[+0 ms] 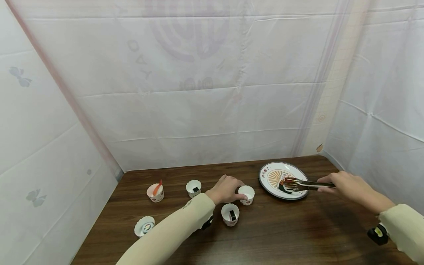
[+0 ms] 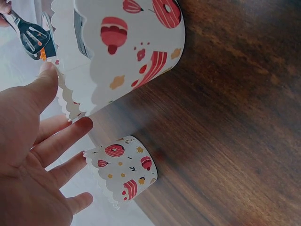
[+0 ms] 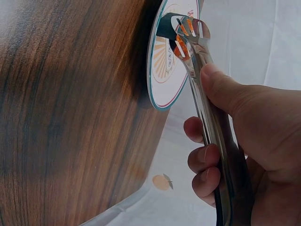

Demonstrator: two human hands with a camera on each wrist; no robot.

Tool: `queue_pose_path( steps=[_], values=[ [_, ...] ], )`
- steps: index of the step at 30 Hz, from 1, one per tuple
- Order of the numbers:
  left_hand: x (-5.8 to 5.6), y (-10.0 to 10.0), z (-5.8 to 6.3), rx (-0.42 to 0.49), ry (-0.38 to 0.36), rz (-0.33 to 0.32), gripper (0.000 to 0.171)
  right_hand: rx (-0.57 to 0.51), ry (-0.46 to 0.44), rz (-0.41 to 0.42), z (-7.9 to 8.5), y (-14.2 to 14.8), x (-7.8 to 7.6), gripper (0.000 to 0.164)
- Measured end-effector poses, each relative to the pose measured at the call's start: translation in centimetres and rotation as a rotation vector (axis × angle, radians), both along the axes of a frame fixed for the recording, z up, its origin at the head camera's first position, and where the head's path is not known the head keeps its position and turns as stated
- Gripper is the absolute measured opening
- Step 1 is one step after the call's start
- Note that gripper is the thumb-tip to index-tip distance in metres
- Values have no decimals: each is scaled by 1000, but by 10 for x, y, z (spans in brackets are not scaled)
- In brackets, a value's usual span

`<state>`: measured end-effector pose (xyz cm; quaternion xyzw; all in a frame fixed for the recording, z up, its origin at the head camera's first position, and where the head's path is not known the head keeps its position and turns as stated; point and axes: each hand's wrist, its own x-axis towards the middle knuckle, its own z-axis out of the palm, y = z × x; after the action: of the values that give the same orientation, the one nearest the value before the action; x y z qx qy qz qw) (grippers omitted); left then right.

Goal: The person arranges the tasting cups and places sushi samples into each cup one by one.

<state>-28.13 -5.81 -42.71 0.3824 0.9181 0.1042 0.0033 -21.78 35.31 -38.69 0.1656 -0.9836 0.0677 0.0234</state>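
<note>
My left hand (image 1: 226,189) grips a white paper baking cup (image 1: 247,201), thumb on its near side and fingers behind it; in the left wrist view a nearer cup mostly hides it. That nearer cup (image 1: 229,222), printed with red sweets (image 2: 114,35), holds a black-banded sushi piece (image 1: 232,215). My right hand (image 1: 347,186) holds metal tongs (image 3: 214,113) with dark handles. Their slotted tips are at an orange, white and black sushi piece (image 3: 167,27) at the plate (image 1: 269,186); whether they clamp it, I cannot tell.
More paper cups stand left on the brown wooden table (image 1: 281,235): one cup (image 1: 155,198) with an orange-topped piece, one cup (image 1: 190,192) with a black-banded piece, one cup (image 1: 139,228) with a round roll. White printed cloth (image 1: 205,121) hangs behind and at both sides.
</note>
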Motion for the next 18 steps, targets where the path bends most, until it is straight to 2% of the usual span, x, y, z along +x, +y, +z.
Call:
queue_pose_path(
  steps=[10, 18],
  values=[
    [1, 0, 0, -12, 1, 5, 43, -6, 22, 11, -1, -1, 0, 45],
    [0, -1, -2, -19, 14, 7, 44, -4, 28, 17, -3, -1, 0, 46]
  ],
)
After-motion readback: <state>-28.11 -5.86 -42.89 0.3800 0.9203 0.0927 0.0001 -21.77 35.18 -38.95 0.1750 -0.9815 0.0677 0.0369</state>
